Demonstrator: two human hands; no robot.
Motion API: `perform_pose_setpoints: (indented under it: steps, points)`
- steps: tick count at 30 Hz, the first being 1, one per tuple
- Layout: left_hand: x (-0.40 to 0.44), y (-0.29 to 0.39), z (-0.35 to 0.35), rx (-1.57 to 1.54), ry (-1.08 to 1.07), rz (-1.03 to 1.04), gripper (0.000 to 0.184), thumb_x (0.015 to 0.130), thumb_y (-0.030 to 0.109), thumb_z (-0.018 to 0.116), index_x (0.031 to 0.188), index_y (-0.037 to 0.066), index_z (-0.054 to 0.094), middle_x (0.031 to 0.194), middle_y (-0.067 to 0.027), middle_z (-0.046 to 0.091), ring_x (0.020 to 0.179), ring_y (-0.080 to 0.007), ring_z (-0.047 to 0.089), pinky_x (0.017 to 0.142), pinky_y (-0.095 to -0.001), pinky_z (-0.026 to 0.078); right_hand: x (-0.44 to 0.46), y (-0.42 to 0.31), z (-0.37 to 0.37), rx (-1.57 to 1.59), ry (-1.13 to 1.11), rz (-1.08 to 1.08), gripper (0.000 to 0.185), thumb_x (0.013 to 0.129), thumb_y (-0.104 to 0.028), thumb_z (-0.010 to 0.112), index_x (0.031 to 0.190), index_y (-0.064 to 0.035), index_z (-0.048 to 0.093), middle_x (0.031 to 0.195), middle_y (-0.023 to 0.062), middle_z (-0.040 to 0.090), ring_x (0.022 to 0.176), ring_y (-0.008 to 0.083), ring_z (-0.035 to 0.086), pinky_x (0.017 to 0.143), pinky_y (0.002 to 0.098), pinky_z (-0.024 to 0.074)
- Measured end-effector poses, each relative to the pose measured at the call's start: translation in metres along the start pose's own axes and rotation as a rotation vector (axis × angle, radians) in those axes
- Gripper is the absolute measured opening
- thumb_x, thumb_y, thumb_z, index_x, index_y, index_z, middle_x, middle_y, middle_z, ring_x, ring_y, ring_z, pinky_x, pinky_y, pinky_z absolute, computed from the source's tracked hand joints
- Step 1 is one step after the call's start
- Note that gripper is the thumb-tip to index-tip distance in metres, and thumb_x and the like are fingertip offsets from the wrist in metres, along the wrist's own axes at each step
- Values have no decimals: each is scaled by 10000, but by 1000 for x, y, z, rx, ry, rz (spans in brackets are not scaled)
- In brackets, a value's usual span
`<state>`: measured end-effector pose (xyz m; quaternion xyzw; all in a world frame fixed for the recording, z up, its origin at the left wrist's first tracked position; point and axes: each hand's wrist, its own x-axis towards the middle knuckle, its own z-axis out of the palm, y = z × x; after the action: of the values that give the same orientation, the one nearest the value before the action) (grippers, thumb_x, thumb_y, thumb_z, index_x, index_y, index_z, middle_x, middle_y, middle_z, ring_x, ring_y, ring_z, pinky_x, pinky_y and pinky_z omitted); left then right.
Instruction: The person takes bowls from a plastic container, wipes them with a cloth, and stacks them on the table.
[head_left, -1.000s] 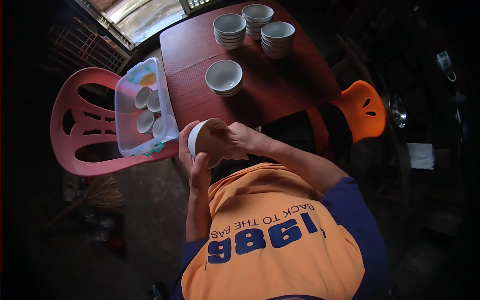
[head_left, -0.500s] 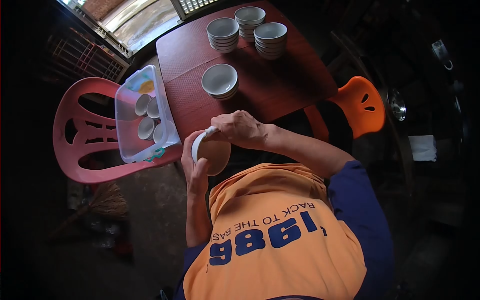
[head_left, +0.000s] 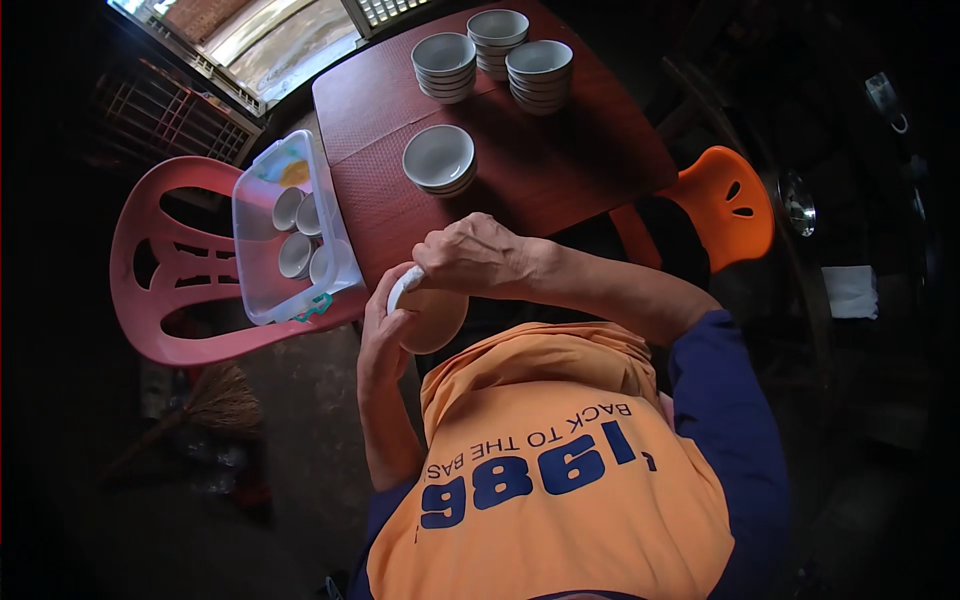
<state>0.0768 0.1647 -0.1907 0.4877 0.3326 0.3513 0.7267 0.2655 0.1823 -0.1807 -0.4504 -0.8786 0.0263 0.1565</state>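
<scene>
My left hand (head_left: 382, 328) grips a bowl (head_left: 440, 318) by its side, with the thumb near the rim. The bowl is tilted in front of my lap, below the table's near edge. My right hand (head_left: 472, 252) is closed at the bowl's upper rim, pinching a white cloth (head_left: 411, 277) that is mostly hidden by the fingers. Nearest to my hands on the table stands a short stack of white bowls (head_left: 440, 160).
Taller bowl stacks (head_left: 444, 66) stand at the far end of the red table (head_left: 365, 130). At left, a clear plastic bin (head_left: 250, 300) with several cups or small bowls sits on a pink chair (head_left: 150, 340). An orange chair (head_left: 735, 235) is at right; a broom (head_left: 225, 400) lies lower left.
The bowl has turned slightly between my hands, its rim now more edge-on. My right hand has moved slightly up and left along the rim with the cloth.
</scene>
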Motion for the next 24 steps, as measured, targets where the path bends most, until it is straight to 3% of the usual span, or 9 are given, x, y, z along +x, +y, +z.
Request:
perform_pose_setpoints:
  steps: [4,5,8,12,14,15,18,19,24]
  points:
    - [6,-3,14,-10,144,211,625,637,171,517,1230,-15,443,1096,-126,538,1010,-201,545,887,-294,440,-9,7,17,587,150,75,424,912,-393,516,831,12,611,597,126,586,525,240,625,481,351,492]
    - [8,-4,20,-68,219,284,636,636,170,518,1239,-14,432,1102,-137,535,1010,-214,549,883,-308,451,-9,-3,9,1075,-244,543,478,934,-435,472,878,17,618,606,85,585,494,177,593,459,325,466]
    - [13,-22,25,-117,314,422,656,636,169,521,1259,-4,410,1122,-157,528,1017,-246,556,884,-339,465,-22,-21,42,1857,-308,597,474,937,-449,470,802,-21,621,689,31,631,514,114,567,461,261,438]
    - [11,-30,24,-172,473,443,622,684,200,539,1264,16,413,1140,-149,521,1028,-249,550,893,-351,452,-37,-17,25,1303,-143,546,379,950,-330,473,882,22,597,619,70,606,599,167,611,600,311,492]
    - [11,-34,18,-168,491,430,588,781,316,581,1258,15,413,1156,-139,513,1049,-238,537,909,-355,433,-36,-20,-11,1156,-8,526,393,943,-358,485,949,25,572,750,102,634,654,214,629,640,324,507]
    - [11,-37,18,-170,490,430,588,781,316,581,1258,15,413,1156,-139,513,1049,-238,537,909,-355,433,-35,-24,-1,867,277,339,496,936,-414,473,1139,35,520,1025,194,605,866,290,626,776,364,497]
    - [13,-48,24,-169,391,468,571,912,466,456,1283,34,407,1184,-111,513,1113,-222,495,943,-360,401,-34,-50,10,569,257,134,700,923,-357,511,1411,41,205,1264,258,441,1194,354,451,1047,431,313]
    - [13,-50,26,-150,384,472,563,913,455,452,1274,24,415,1181,-115,517,1113,-224,495,944,-362,400,-34,-59,21,561,262,88,566,923,-295,511,1351,36,344,1282,235,448,1219,343,427,1088,457,241]
    - [10,-32,19,-191,324,339,521,869,324,569,1238,-13,421,1121,-134,555,1035,-203,545,895,-321,446,-43,-41,28,321,226,-62,258,809,-137,545,1023,-6,603,1131,129,541,1132,305,475,1067,435,276]
